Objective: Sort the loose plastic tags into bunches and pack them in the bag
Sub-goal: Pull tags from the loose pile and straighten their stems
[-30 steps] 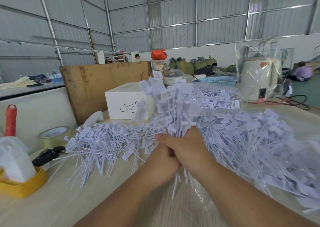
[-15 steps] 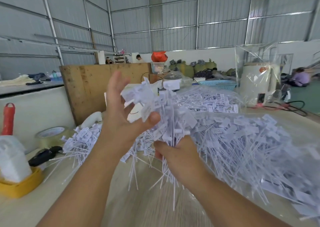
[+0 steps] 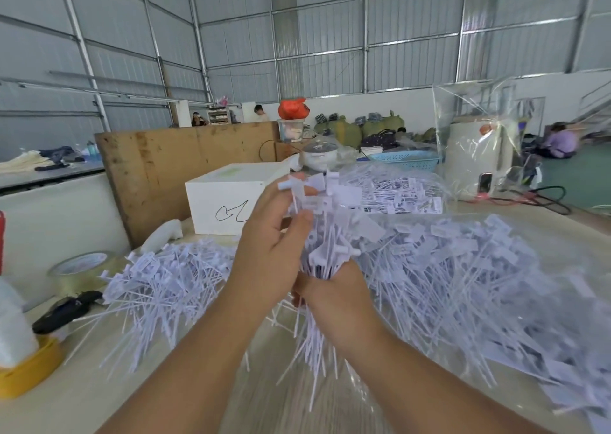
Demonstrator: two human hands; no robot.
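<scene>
Tags bunch: held upright over the table, heads up, thin tails hanging below; gripped round the stems by the right hand, fingers curled tight.
Left hand: against the left side of the bunch, fingers bent round the upper heads, thumb pressed on the stems; half a second ago spread wide open beside the heads, a second ago clasped low with the right.
Yellow tub: at the near left edge, with a white lump inside, blurred.
Loose tags, left pile: spread flat on the table, just behind the left forearm.
Loose tags, right pile: larger heap, lying on clear plastic sheet; whether that sheet is a bag, cannot tell.
Tape roll: flat on the table, left of the left pile.
White box: shut, behind the hands, black scribble on its front; contents hidden.
Clear bag of tags: behind the bunch, filled with printed tags.
Blue basket: further back, contents unclear.
Upright clear bag: far right, around a white cylinder.
</scene>
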